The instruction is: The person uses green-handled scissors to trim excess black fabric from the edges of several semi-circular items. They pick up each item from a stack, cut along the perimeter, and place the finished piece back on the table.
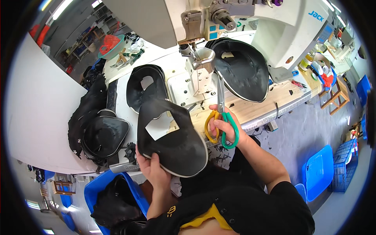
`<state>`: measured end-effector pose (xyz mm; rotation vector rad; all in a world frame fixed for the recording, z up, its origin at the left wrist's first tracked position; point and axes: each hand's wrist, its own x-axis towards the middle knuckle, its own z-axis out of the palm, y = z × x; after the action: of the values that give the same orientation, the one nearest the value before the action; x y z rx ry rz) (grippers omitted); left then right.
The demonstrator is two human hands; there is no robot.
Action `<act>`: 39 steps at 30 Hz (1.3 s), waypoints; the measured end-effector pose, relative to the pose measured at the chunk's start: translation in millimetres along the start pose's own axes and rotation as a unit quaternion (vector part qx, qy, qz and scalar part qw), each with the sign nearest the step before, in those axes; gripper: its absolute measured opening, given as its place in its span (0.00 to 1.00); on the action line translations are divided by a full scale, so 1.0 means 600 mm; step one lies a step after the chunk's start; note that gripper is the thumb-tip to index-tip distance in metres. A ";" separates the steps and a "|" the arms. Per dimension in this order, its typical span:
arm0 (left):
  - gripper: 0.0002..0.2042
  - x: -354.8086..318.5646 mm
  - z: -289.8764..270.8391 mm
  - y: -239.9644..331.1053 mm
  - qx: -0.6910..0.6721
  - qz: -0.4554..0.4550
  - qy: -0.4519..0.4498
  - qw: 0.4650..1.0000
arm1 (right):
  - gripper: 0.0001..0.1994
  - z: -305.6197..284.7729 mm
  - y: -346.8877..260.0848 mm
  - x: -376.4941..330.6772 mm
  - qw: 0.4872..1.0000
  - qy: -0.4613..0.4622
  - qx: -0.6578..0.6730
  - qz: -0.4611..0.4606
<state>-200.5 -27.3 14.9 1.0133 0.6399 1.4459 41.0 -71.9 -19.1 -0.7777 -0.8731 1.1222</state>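
My left hand (156,169) grips the lower left rim of a black leather-like piece (180,152), thumb on top. The piece is rounded, pale-edged, with a large angular opening in its upper half. In my right hand (227,124) is a pair of scissors (221,98), one handle loop yellow and the other green. Its blades point away from me and lie close together, apart from the piece. Just beyond the held piece lies a similar black piece (135,92). Another black piece (246,72) rests right of the sewing machine's post (201,80).
The white sewing machine's head (231,15) overhangs the worktable (258,107). More black pieces (105,135) sit at the table's left. Below them stands a blue bin (137,192) with black material. Red-handled pliers (299,84) lie on the right. A wooden stool (337,96) stands beyond.
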 end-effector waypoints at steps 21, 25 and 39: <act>0.38 0.250 -0.045 -0.107 0.495 0.193 0.020 0.847 | 0.25 -0.018 0.008 0.014 0.999 0.025 0.018 0.022; 0.38 0.181 -0.007 -0.064 0.640 0.182 -0.190 0.722 | 0.25 -0.017 0.011 0.014 0.999 0.026 0.024 0.028; 0.25 0.315 0.032 -0.139 0.802 0.150 -0.184 0.549 | 0.28 -0.011 0.010 0.017 0.998 0.042 0.013 0.034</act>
<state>-128.2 166.1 -6.4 2.8507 1.5602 0.4251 46.3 -61.1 -25.5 -0.8320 -0.7659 1.1499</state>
